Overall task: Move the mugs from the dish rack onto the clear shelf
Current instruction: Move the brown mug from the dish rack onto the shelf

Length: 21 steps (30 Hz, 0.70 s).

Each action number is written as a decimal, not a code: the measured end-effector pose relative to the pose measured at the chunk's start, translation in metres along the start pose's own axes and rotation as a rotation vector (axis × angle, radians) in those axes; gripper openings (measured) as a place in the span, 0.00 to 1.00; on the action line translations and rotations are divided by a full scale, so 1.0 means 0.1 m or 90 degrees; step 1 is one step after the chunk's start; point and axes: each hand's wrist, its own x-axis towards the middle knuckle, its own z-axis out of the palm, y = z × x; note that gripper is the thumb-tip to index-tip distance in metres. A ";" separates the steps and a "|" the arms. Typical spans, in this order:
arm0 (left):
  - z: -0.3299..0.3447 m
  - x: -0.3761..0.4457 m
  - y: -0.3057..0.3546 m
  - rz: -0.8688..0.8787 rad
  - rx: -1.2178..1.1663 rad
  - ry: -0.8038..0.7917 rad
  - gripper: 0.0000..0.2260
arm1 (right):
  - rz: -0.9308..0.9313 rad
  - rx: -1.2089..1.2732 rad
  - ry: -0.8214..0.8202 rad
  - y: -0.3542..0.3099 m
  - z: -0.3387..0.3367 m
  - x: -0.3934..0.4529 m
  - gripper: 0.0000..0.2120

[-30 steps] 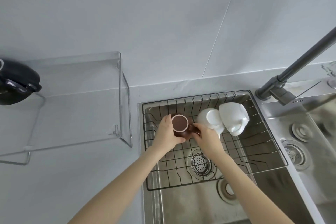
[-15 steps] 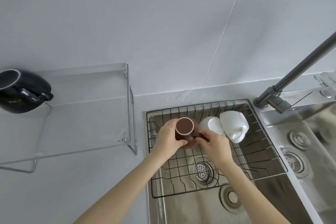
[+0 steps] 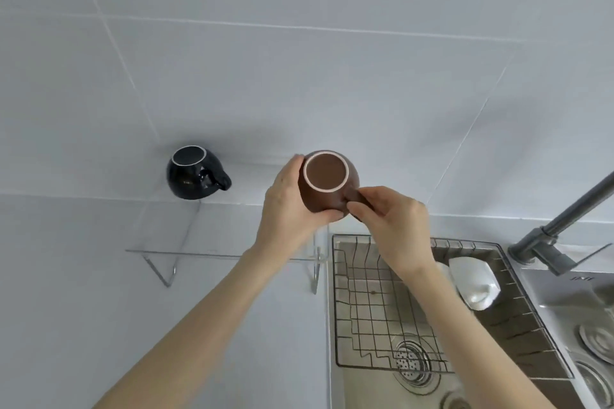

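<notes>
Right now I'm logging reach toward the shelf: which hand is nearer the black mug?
Left. The left hand cups the brown mug on the side facing the black mug; the right hand pinches the brown mug's far side, farther away.

No readable text anywhere, a small dark marking on the steel sink ledge (image 3: 579, 278) beside the faucet, too blurred to make out, no labels, no numbers

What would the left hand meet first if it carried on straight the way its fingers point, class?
The left hand points up and away, already cupped on the brown mug. Past that, probably the tiled wall behind the clear shelf; depth is unclear. The black mug sits off to the side.
</notes>
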 end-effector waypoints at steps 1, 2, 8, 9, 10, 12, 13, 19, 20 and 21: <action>-0.16 0.01 -0.06 -0.009 -0.003 0.006 0.36 | -0.006 0.003 -0.009 -0.10 0.11 0.01 0.05; -0.32 0.02 -0.12 -0.019 -0.007 0.014 0.35 | -0.012 0.008 -0.020 -0.21 0.22 0.00 0.05; -1.06 -0.06 -0.68 -0.113 0.031 -0.008 0.36 | -0.030 -0.006 -0.105 -0.58 1.01 -0.10 0.03; -1.15 -0.08 -0.78 -0.127 0.031 -0.009 0.35 | -0.026 -0.007 -0.119 -0.61 1.13 -0.12 0.04; -1.22 -0.12 -0.87 -0.138 0.029 -0.006 0.34 | -0.023 -0.009 -0.133 -0.63 1.25 -0.13 0.04; -1.34 -0.18 -1.02 -0.153 0.027 0.003 0.33 | -0.022 -0.023 -0.156 -0.68 1.46 -0.15 0.05; -1.39 -0.20 -1.10 -0.163 0.026 0.007 0.34 | -0.022 -0.034 -0.166 -0.69 1.55 -0.16 0.05; -1.55 -0.26 -1.45 -0.199 0.018 0.018 0.34 | -0.020 -0.070 -0.199 -0.76 1.94 -0.18 0.06; -1.56 -0.25 -1.48 -0.204 0.015 0.016 0.34 | -0.019 -0.073 -0.199 -0.76 1.97 -0.18 0.06; -1.56 -0.25 -1.50 -0.211 0.014 0.013 0.35 | -0.017 -0.074 -0.198 -0.76 2.00 -0.18 0.06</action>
